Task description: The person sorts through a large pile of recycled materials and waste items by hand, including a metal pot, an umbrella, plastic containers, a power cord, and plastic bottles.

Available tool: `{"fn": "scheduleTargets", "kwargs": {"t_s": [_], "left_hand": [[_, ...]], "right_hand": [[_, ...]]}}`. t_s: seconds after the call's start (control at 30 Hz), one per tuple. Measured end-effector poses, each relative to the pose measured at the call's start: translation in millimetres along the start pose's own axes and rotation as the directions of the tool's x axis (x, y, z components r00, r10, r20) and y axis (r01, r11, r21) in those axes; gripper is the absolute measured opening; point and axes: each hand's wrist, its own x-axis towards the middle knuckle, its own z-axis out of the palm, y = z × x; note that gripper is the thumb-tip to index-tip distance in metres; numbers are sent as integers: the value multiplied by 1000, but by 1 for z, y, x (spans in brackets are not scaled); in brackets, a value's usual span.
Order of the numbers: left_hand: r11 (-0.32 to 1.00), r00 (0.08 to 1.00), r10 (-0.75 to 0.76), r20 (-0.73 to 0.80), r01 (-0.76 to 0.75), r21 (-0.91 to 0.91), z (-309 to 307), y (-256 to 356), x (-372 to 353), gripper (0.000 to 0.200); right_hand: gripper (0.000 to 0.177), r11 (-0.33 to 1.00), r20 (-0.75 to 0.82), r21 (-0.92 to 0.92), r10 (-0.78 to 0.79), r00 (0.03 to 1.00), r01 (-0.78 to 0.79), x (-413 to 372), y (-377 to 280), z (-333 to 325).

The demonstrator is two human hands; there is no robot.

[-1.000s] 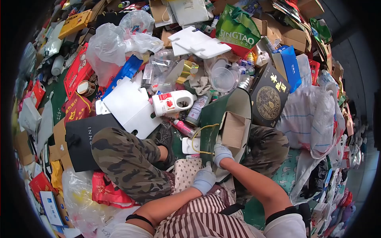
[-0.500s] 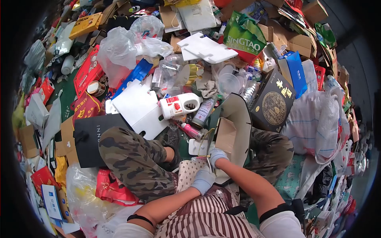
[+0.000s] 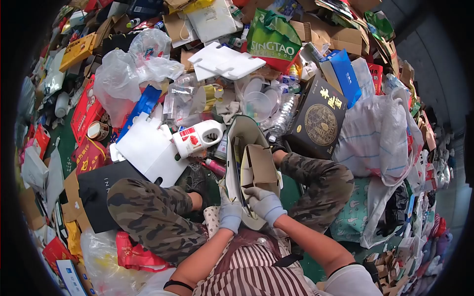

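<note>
Between the person's legs stands a tall grey-green container (image 3: 243, 129) with a brown cardboard insert (image 3: 260, 165) inside. My left hand (image 3: 230, 213), in a pale glove, is closed on the container's left edge near its lower end. Gloved too, my right hand (image 3: 265, 203) lies over the lower right part of the opening, at the bottom of the cardboard, with its fingers bent; what they grip, if anything, is hidden. A white jug (image 3: 190, 140) with a red label lies left of the container, and a pink bottle (image 3: 215, 166) is close to its left side.
White foam sheets (image 3: 150, 150), a black box with a gold disc (image 3: 318, 121), clear plastic tubs (image 3: 257, 104) and a green SINGTAO bag (image 3: 274, 39) lie ahead. A black INNI-marked box (image 3: 98, 192) is at the left, a white plastic bag (image 3: 373, 138) at the right.
The container has swung from the right to the middle and stands more upright. My left hand has moved up and left onto its edge; my right hand has shifted slightly lower. The whole view has shifted.
</note>
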Motion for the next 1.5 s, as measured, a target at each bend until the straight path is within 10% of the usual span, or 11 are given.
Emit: {"fn": "scheduleTargets", "kwargs": {"t_s": [0.03, 0.1, 0.17, 0.27, 0.4, 0.57, 0.73, 1.1, 1.23, 1.3, 1.5], "left_hand": [[998, 997, -53, 59, 50, 46, -5, 7, -4, 66], [998, 999, 40, 11, -40, 40, 6, -6, -4, 66], [996, 996, 83, -8, -83, -12, 19, -8, -5, 65], [940, 931, 341, -133, -338, 46, 28, -26, -5, 65], [933, 990, 139, 32, -120, -339, 39, -42, 12, 68], [969, 970, 244, 5, -244, 40, 28, -11, -9, 66], [961, 990, 113, 79, -88, -262, 24, -22, 4, 66], [950, 966, 260, 9, -254, -181, 41, -36, 10, 70], [906, 942, 320, -98, -335, -259, 53, -60, 20, 71], [943, 999, 51, 12, -44, -329, 40, -25, 7, 74], [978, 990, 138, 42, -129, -166, 27, -33, 10, 73]], "right_hand": [[33, 815, -60, 556, 233, 971, -161, 2, 1, -6], [30, 773, -504, 632, 359, 785, 53, 29, 18, -4], [29, 682, -459, 718, 615, 640, -140, 68, 49, 4], [29, 662, -440, 599, 743, 505, -451, 108, 89, 15], [31, 619, -442, 322, 768, 464, -716, 110, 110, 20], [31, 666, -316, -35, 700, 640, -745, 112, 111, 18], [38, 720, -574, -218, 451, 683, -659, 127, 119, 42], [39, 752, -282, 39, 640, 714, -658, 163, 176, 38], [27, 837, -444, -237, 358, 821, -493, 104, 87, 4], [24, 817, -384, -458, 174, 907, -351, 69, 45, -27], [18, 898, -434, -383, 33, 900, -218, -57, -38, -80]]}}
